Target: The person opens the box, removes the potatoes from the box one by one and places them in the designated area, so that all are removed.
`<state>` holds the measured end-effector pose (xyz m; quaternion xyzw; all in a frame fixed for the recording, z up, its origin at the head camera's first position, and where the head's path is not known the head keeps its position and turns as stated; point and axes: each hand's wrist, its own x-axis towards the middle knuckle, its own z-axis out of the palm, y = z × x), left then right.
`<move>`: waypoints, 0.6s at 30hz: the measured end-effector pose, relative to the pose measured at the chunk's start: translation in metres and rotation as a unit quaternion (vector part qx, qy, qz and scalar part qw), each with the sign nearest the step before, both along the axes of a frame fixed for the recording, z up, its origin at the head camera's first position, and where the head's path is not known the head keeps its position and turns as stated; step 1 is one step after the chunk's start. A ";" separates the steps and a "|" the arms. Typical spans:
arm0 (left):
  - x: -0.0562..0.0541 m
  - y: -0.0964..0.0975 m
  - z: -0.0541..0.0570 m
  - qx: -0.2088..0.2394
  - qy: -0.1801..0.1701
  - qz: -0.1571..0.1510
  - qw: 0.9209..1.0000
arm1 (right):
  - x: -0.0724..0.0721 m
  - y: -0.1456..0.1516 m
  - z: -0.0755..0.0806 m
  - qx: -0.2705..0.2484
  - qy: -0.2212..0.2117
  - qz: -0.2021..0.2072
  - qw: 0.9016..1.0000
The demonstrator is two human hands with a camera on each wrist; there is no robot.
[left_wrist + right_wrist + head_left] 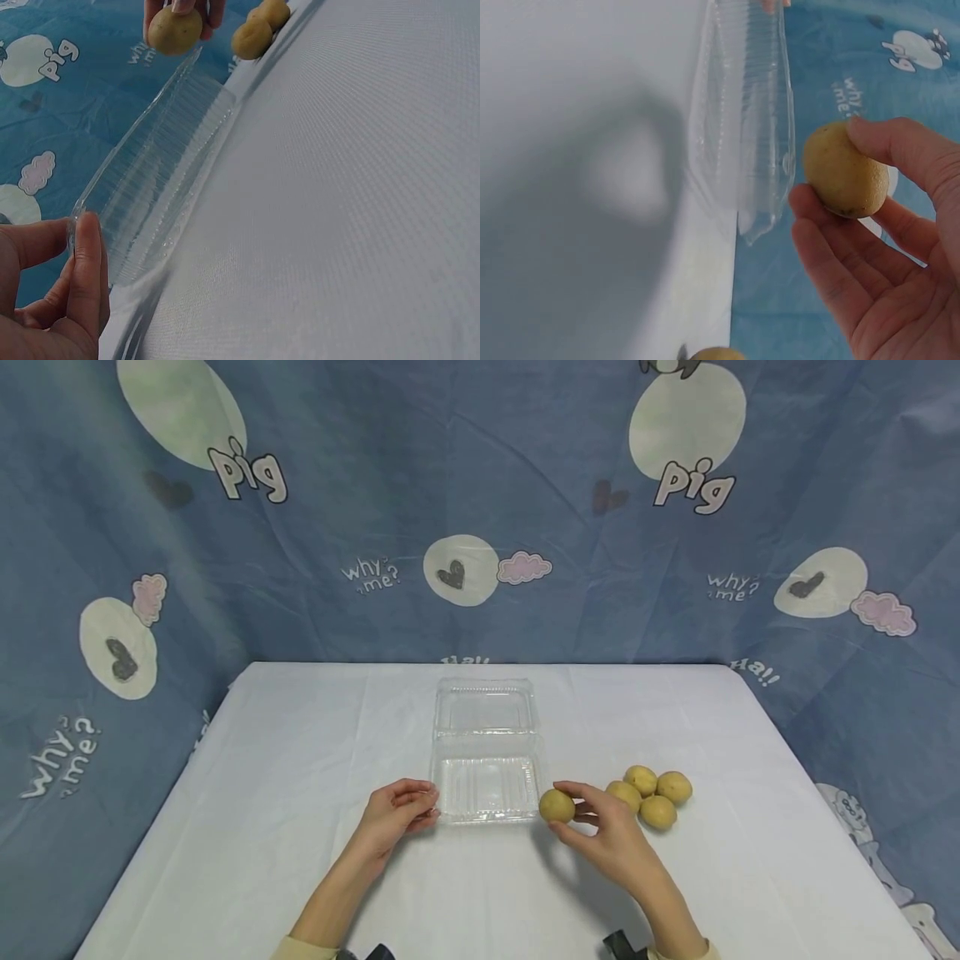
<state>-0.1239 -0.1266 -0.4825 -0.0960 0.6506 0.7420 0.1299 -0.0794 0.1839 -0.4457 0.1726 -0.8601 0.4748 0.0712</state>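
A clear plastic clamshell box (487,785) lies with its lid (484,706) folded back, away from the person. My left hand (400,814) pinches the left edge of the box's base between thumb and fingers, as the left wrist view also shows. Close by the base's right edge, my right hand (600,827) holds a round yellow fruit (846,171) at its thumb and fingertips. Its speckled skin looks somewhat potato-like. In the left wrist view this held fruit (175,30) is above the far end of the box. Nothing shows inside the base.
Several similar yellow fruits (658,812) sit in a cluster on the table, right of the right hand. A white cloth (262,777) covers the table. Behind and at the sides hangs a blue printed curtain (315,610). Dark wrist-camera parts (621,945) show at the bottom edge.
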 end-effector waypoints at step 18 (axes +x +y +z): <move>0.001 0.000 0.003 -0.002 0.000 -0.002 1.000 | 0.015 0.015 -0.011 0.009 -0.010 -0.028 1.000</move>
